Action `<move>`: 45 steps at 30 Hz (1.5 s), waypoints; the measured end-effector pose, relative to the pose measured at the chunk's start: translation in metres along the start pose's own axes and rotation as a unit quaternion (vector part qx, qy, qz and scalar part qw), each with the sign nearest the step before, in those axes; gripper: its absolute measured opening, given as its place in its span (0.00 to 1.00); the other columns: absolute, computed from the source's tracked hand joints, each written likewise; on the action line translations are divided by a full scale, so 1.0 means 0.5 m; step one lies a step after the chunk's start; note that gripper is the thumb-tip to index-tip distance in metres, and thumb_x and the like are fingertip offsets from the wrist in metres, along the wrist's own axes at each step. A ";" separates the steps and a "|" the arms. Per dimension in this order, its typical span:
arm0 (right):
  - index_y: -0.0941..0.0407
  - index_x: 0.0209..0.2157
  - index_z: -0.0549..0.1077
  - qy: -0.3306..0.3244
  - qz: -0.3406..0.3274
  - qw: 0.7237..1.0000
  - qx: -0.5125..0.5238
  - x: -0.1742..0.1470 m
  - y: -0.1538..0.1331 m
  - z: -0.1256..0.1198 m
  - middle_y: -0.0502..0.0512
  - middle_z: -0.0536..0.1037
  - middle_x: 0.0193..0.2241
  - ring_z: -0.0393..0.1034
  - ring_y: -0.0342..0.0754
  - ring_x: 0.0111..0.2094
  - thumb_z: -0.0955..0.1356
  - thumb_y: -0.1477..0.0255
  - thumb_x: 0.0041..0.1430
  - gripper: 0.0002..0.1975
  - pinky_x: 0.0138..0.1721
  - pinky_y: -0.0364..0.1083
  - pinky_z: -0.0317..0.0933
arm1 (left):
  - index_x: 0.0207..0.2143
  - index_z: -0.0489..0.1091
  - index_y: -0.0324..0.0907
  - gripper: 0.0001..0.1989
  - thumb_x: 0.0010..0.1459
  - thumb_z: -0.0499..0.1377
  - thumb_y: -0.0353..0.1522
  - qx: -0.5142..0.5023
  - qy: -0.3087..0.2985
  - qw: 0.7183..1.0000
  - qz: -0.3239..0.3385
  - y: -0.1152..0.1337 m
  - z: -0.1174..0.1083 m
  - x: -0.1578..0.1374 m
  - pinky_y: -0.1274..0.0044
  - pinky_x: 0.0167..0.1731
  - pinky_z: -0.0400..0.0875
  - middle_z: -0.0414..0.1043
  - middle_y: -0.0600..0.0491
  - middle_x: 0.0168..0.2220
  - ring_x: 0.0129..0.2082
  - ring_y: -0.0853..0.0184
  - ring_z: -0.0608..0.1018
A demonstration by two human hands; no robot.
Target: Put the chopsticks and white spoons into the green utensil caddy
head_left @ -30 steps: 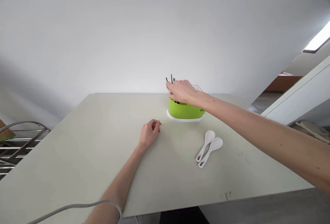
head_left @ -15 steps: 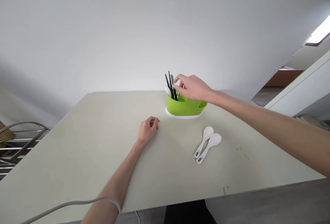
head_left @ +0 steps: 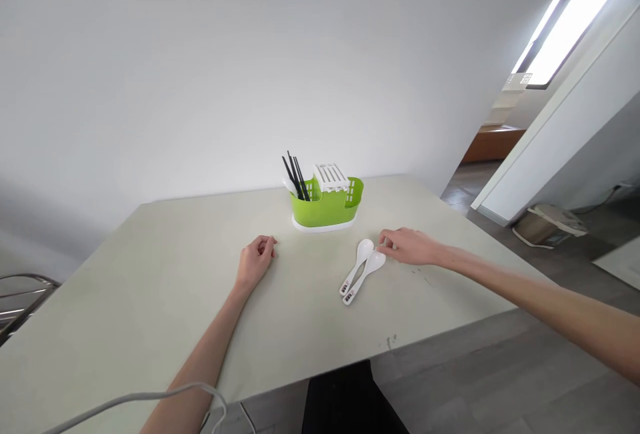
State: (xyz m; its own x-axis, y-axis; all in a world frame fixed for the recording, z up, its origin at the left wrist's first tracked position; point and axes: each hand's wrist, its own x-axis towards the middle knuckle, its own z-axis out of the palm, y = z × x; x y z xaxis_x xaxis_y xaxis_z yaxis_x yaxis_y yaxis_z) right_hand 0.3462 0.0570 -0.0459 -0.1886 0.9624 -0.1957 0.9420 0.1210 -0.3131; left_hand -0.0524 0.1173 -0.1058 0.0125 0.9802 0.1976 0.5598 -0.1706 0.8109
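My right hand [head_left: 411, 247] is just beside the bowl of the nearer white spoon [head_left: 367, 273], thumb and forefinger a little apart with nothing between them. I cannot tell whether a fingertip touches the bowl. Against that spoon lies a second white spoon [head_left: 359, 264], and both have barcode labels on their handles. My left hand [head_left: 256, 263] rests on the table, fingers loosely curled and holding nothing visible. Farther back stands a green cutlery caddy [head_left: 320, 211] on a white base. Black chopsticks [head_left: 299, 181] and a white spoon [head_left: 289, 186] stand in its left end.
A white slotted piece [head_left: 331, 177] sits across the caddy's top. The caddy stands near the wall behind the pale table [head_left: 190, 247]. A grey cable [head_left: 135, 395] crosses my left forearm. To the left is a metal rack [head_left: 30, 294].
My right hand has left the chopsticks in the caddy and come down to the right, beside the spoons. The view has swung rightward. My left hand stays on the table.
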 end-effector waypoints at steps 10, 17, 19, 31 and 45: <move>0.52 0.29 0.66 -0.050 -0.007 0.969 0.242 -0.014 0.005 0.091 0.55 0.84 0.31 0.79 0.49 0.29 0.65 0.58 0.68 0.16 0.28 0.46 0.70 | 0.36 0.76 0.44 0.23 0.65 0.54 0.53 0.009 0.007 1.000 0.004 -0.001 -0.008 -0.012 0.76 0.26 0.63 0.73 0.57 0.24 0.21 0.69 0.68; 0.53 0.33 0.69 0.024 -0.048 0.955 0.290 -0.041 -0.061 0.009 0.55 0.84 0.34 0.77 0.46 0.29 0.64 0.55 0.69 0.17 0.29 0.44 0.68 | 0.35 0.75 0.44 0.23 0.65 0.54 0.52 0.003 0.005 1.000 0.010 -0.009 -0.007 -0.007 0.77 0.26 0.64 0.73 0.57 0.23 0.21 0.69 0.69; 0.53 0.34 0.70 0.102 -0.047 0.956 0.271 -0.034 -0.099 -0.047 0.54 0.84 0.33 0.76 0.45 0.28 0.64 0.56 0.70 0.16 0.28 0.44 0.66 | 0.35 0.75 0.44 0.23 0.65 0.53 0.52 0.006 0.005 1.000 0.012 -0.008 -0.006 -0.007 0.77 0.26 0.64 0.73 0.57 0.23 0.21 0.69 0.69; 0.57 0.48 0.73 0.412 -0.072 0.889 -0.184 0.109 -0.283 -0.270 0.63 0.84 0.40 0.76 0.56 0.34 0.57 0.70 0.75 0.15 0.31 0.48 0.52 | 0.34 0.74 0.45 0.20 0.67 0.52 0.48 0.018 -0.002 1.000 0.024 -0.010 0.002 -0.013 0.75 0.29 0.64 0.73 0.57 0.22 0.23 0.66 0.71; 0.60 0.45 0.75 0.213 -0.117 0.917 -0.315 0.209 -0.413 -0.152 0.67 0.83 0.35 0.79 0.58 0.35 0.61 0.79 0.68 0.12 0.30 0.48 0.52 | 0.34 0.74 0.46 0.17 0.67 0.52 0.45 0.004 -0.038 0.999 0.016 -0.019 0.008 -0.021 0.74 0.30 0.64 0.77 0.56 0.24 0.23 0.65 0.74</move>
State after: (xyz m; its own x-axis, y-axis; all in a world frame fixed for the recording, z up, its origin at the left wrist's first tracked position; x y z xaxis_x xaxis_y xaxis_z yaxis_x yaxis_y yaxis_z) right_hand 0.1533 0.1509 0.0688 -0.4077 0.8832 0.2320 0.8880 0.3243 0.3259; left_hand -0.0545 0.1089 -0.1178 0.0925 0.9792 0.1805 0.5645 -0.2009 0.8006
